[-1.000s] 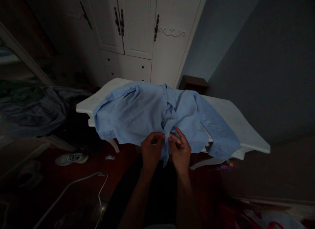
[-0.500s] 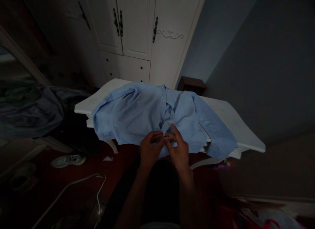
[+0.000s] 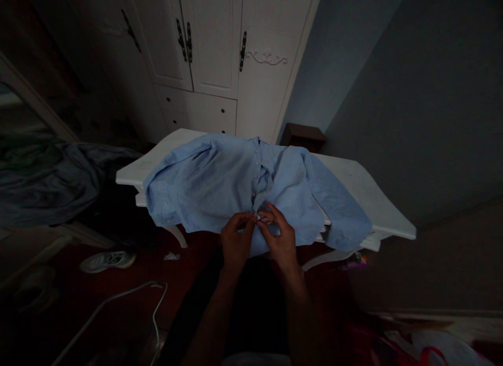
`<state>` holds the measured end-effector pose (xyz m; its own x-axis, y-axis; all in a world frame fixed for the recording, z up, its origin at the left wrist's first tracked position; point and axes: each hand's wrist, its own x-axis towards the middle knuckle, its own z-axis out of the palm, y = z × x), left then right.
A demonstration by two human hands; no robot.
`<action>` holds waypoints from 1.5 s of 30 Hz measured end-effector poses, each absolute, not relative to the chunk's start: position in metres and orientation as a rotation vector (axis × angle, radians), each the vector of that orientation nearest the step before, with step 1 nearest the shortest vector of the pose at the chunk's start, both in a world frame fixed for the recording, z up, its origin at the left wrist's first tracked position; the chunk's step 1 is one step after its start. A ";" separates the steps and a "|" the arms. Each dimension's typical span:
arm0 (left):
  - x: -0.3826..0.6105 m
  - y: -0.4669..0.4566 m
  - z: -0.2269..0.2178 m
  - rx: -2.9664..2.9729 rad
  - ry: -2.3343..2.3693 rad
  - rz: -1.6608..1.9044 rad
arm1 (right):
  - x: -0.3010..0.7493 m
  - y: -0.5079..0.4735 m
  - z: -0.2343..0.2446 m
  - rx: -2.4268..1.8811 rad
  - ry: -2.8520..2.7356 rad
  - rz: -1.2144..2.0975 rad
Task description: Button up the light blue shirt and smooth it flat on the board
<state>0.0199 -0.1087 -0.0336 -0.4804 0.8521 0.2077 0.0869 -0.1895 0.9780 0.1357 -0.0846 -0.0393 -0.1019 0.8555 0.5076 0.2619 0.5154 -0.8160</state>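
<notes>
A light blue button-up shirt (image 3: 220,185) lies spread across a white table (image 3: 365,190), its sleeves hanging over both sides. My left hand (image 3: 234,244) and my right hand (image 3: 278,239) meet at the shirt's front placket near the bottom hem, at the table's near edge. Both pinch the fabric there, fingers curled around a small white button between them. A row of white buttons runs up the placket toward the collar at the far side.
A white wardrobe (image 3: 220,56) with dark handles stands behind the table. A dark wooden stool (image 3: 302,135) sits by the blue wall. On the left lie a heap of dark clothes (image 3: 51,177), a sneaker (image 3: 108,260) and a white cable (image 3: 118,303) on the red floor.
Both hands have shifted slightly up and left along the placket, drawing the two shirt fronts together. The hem that hung between the hands a second ago is now gathered under them.
</notes>
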 end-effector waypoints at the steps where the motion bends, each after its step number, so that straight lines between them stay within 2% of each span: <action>1: 0.021 -0.109 -0.034 1.112 1.503 1.733 | 0.136 -0.084 -0.040 -0.965 -1.624 0.669; 12: 0.027 -0.113 -0.030 1.259 1.626 1.819 | 0.140 -0.083 -0.039 -0.953 -1.526 0.564; 20: 0.031 -0.114 -0.036 1.624 1.736 1.869 | 0.139 -0.088 -0.029 -1.040 -1.394 1.008; 27: 0.027 -0.112 -0.044 1.864 1.746 1.872 | 0.142 -0.078 -0.035 -1.048 -1.350 1.191; 36: 0.019 -0.112 -0.047 1.840 1.740 1.827 | 0.140 -0.074 -0.035 -1.101 -1.546 1.076; 45: 0.016 -0.113 -0.043 1.918 1.631 1.835 | 0.127 -0.079 -0.046 -1.018 -1.333 1.106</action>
